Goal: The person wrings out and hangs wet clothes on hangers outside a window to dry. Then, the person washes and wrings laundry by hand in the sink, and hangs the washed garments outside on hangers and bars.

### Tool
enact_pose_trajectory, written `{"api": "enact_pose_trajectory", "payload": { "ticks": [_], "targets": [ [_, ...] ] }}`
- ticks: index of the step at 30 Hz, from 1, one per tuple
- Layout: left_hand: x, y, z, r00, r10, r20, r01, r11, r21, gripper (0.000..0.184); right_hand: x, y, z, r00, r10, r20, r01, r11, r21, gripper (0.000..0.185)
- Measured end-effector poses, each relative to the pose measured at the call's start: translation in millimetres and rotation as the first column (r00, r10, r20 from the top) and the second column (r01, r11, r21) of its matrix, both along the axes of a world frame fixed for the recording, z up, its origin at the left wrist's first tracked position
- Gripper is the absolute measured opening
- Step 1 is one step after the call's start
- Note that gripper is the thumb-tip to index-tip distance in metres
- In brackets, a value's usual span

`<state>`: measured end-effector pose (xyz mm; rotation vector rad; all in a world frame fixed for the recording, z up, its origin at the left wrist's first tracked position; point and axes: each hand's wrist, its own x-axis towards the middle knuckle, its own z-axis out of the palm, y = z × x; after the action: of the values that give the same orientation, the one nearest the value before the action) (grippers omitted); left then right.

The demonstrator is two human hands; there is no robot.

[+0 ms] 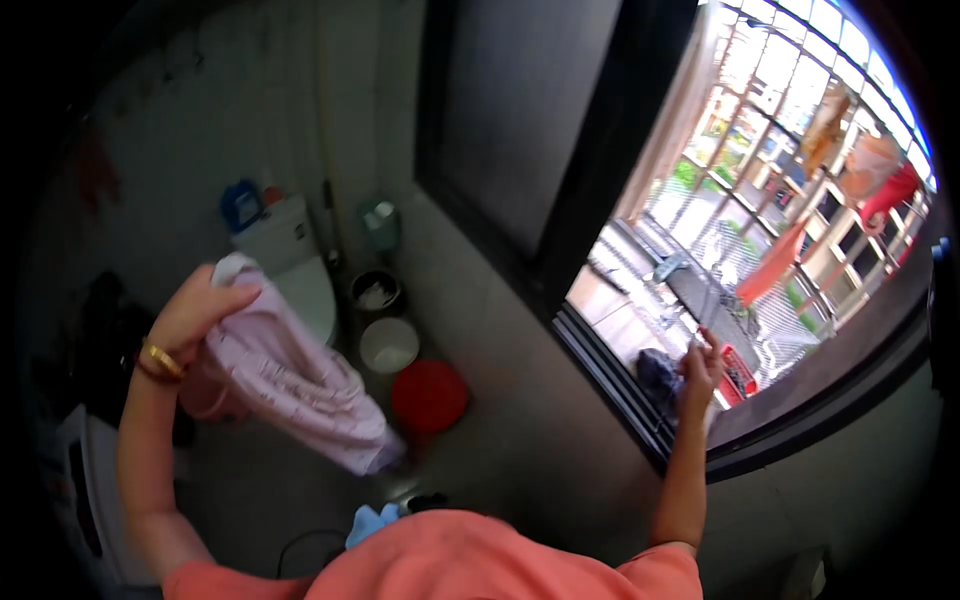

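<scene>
My left hand (203,308) is closed on one end of a pale pink patterned garment (290,370), which hangs in folds down to the right over the bathroom floor. A gold bracelet (162,360) circles that wrist. My right hand (703,368) reaches through the open window, its fingers drawn together near the sill. What they pinch, if anything, is too small to make out. Right beside that hand are a dark bundled cloth (656,372) and a red plastic basket (739,374).
Window bars (735,195) with orange and red cloths (775,265) stand outside. The dark window frame (610,375) borders my right arm. Below are a toilet (306,290), a white basin (389,345), a red tub (430,395) and a blue jug (241,205).
</scene>
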<state>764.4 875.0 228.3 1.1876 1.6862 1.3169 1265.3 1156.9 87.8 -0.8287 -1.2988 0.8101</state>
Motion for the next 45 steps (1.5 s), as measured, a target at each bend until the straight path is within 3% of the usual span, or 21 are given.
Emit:
{"api": "enact_pose_trajectory", "payload": {
  "ticks": [3, 5, 6, 9, 13, 15, 17, 18, 19, 22, 26, 28, 30, 32, 33, 34, 36, 37, 39, 41, 45],
  "targets": [
    [-17, -15, -18, 0.999, -0.028, 0.034, 0.03, 0.999, -0.042, 0.023, -4, -33, 10, 0.999, 0.036, -0.036, -0.039, 0.996, -0.079, 0.044],
    [-22, -21, -12, 0.999, -0.05, -0.013, 0.049, 0.998, -0.038, 0.025, -4, -40, 17, 0.986, -0.051, -0.155, 0.012, 0.97, -0.244, 0.032],
    [-25, -28, -10, 0.997, -0.062, -0.048, 0.06, 0.998, -0.036, 0.027, -4, -52, 22, 0.986, -0.014, -0.167, -0.046, 0.936, -0.348, 0.027],
    [-29, -36, -10, 0.996, -0.074, -0.059, 0.07, 0.996, -0.057, 0.027, -32, -95, 33, 0.998, -0.057, 0.021, 0.06, 0.98, -0.188, 0.029],
    [-30, -34, -9, 0.993, -0.078, -0.091, 0.068, 0.992, -0.105, 0.029, -78, -127, 30, 0.943, 0.266, -0.199, -0.263, 0.964, 0.042, 0.034],
    [-29, -31, -8, 0.988, -0.109, -0.111, 0.095, 0.988, -0.119, 0.029, -113, -130, 31, 0.905, 0.347, -0.244, -0.388, 0.911, -0.142, 0.017],
    [-27, -29, -5, 0.982, -0.131, -0.134, 0.114, 0.985, -0.128, 0.03, -147, -129, 21, 0.733, 0.526, -0.432, -0.63, 0.763, -0.141, 0.018],
    [-26, -28, -3, 0.979, -0.136, -0.149, 0.118, 0.985, -0.126, 0.03, -167, -133, 18, 0.582, 0.629, -0.515, -0.743, 0.669, -0.023, 0.025],
    [-24, -27, -1, 0.977, -0.137, -0.161, 0.117, 0.985, -0.126, 0.03, -180, -136, 20, 0.47, 0.741, -0.48, -0.821, 0.567, 0.071, 0.03],
    [-20, -26, 5, 0.985, -0.106, -0.139, 0.085, 0.986, -0.146, 0.03, -228, -151, 39, 0.14, 0.85, -0.508, -0.846, 0.37, 0.385, 0.032],
    [-15, -30, 12, 0.978, -0.102, -0.184, 0.081, 0.989, -0.12, 0.03, -285, -166, 62, -0.1, 0.901, -0.422, -0.807, 0.175, 0.565, 0.031],
    [-21, -34, 13, 0.987, -0.098, -0.13, 0.083, 0.99, -0.113, 0.029, -315, -169, 61, -0.091, 0.951, -0.297, -0.81, 0.103, 0.577, 0.031],
    [-23, -41, 14, 0.993, -0.103, -0.058, 0.099, 0.992, -0.073, 0.028, -338, -170, 45, -0.004, 0.963, -0.271, -0.881, 0.125, 0.457, 0.032],
    [-19, -47, 18, 0.998, -0.009, -0.057, 0.006, 0.998, -0.055, 0.027, -350, -165, 24, -0.03, 0.949, -0.314, -0.949, 0.071, 0.308, 0.032],
    [-18, -53, 18, 0.997, 0.052, -0.062, -0.054, 0.998, -0.029, 0.027, -352, -159, 15, -0.11, 0.951, -0.288, -0.976, -0.049, 0.214, 0.031],
    [-18, -62, 17, 0.992, 0.113, -0.062, -0.113, 0.994, 0.0, 0.027, -349, -154, 12, -0.059, 0.973, -0.224, -0.993, -0.033, 0.116, 0.031],
    [-36, -80, 14, 0.955, 0.162, -0.246, -0.188, 0.979, -0.084, 0.029, -344, -151, 17, 0.03, 0.996, -0.079, -0.996, 0.024, -0.083, 0.03],
    [-46, -87, 11, 0.928, 0.17, -0.332, -0.222, 0.967, -0.128, 0.031, -345, -149, 27, 0.068, 0.993, 0.094, -0.989, 0.079, -0.125, 0.029],
    [-61, -94, -1, 0.846, 0.185, -0.501, -0.29, 0.947, -0.139, 0.034, -343, -150, 58, 0.096, 0.957, 0.275, -0.923, 0.189, -0.334, 0.027],
    [-76, -100, -3, 0.732, 0.128, -0.669, -0.35, 0.913, -0.209, 0.039, -342, -144, 78, 0.09, 0.898, 0.431, -0.86, 0.288, -0.42, 0.026],
    [-80, -108, -15, 0.813, 0.184, -0.553, -0.345, 0.917, -0.201, 0.04, -344, -135, 92, 0.047, 0.858, 0.511, -0.771, 0.357, -0.527, 0.024]
  ]
}}
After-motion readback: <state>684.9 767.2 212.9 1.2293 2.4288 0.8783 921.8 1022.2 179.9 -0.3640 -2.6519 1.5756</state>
